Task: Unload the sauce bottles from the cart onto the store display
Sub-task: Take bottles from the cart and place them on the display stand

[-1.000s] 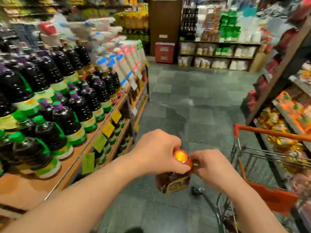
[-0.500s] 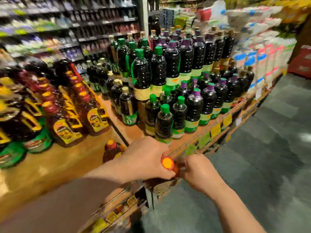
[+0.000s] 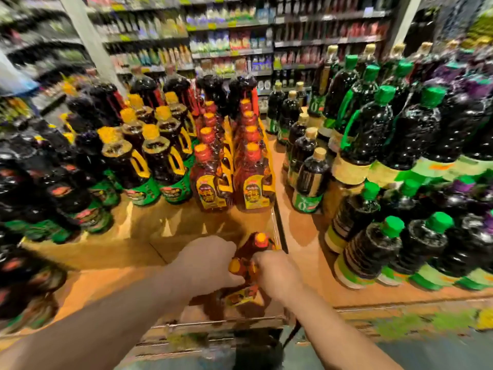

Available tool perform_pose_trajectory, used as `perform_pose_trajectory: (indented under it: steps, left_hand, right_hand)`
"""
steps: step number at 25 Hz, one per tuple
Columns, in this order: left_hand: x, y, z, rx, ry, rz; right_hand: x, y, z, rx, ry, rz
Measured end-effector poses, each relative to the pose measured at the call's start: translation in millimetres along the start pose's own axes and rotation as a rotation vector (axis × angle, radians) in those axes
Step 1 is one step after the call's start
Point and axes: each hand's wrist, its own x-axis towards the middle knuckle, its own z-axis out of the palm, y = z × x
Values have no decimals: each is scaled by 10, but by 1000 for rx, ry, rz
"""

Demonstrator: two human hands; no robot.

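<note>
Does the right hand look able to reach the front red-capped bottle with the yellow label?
Probably not yet: the right hand and left hand both grip a sauce bottle. The bare shelf before the yellow-labelled bottle leaves the way open.

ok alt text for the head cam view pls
Two bare hands, left hand and right hand, hold orange-capped sauce bottles at the front of a wooden display shelf. Behind stand rows of red and yellow-capped bottles; dark green-capped bottles crowd the right.

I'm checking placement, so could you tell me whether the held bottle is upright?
Roughly upright: the bottle's orange cap points up, label below, between both hands.
</note>
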Motion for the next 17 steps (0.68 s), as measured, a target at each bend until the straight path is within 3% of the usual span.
perform_pose_trajectory:
  steps: [7,17]
  left_hand:
    - [307,-411,324,-6,8,-66]
    - [874,-840,609,61,-26,167]
  right_hand:
    - [606,-203,348,21,-31,107]
    - [991,-374,559,-40,-62,328]
